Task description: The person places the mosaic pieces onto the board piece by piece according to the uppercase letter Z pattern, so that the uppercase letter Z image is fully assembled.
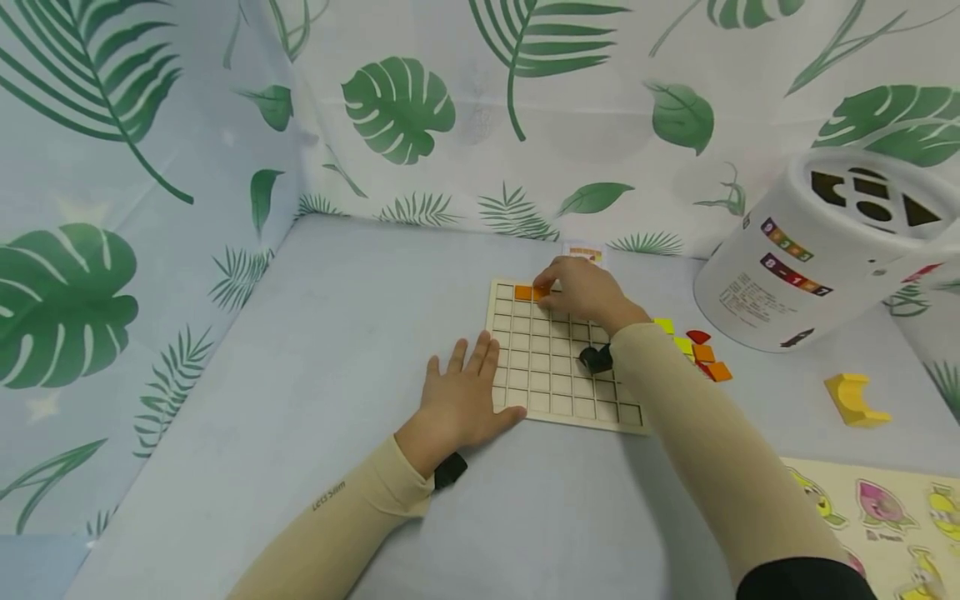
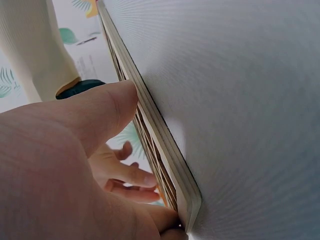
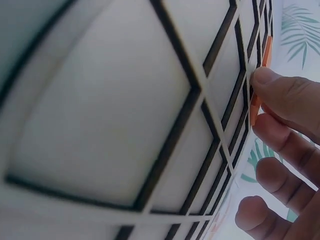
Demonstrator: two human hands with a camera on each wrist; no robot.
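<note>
A pale wooden grid board (image 1: 540,383) lies on the table. In its back row, near the left corner, sits an orange square tile (image 1: 523,292). Just right of that tile, my right hand (image 1: 581,290) pinches another orange tile (image 3: 255,110) between thumb and index finger, at the board's surface. In the right wrist view its other fingers are spread loosely away from the grid. My left hand (image 1: 459,408) lies at the board's left front corner with fingers stretched out. Its thumb (image 2: 117,102) touches the board's edge in the left wrist view.
Right of the board, partly behind the right sleeve, lie yellow tiles (image 1: 663,326), orange tiles (image 1: 720,372) and red pieces (image 1: 698,337). A white bucket (image 1: 772,292) with shaped lid holes stands behind them. Further right are a yellow arch block (image 1: 853,402) and a fruit-picture board (image 1: 832,475).
</note>
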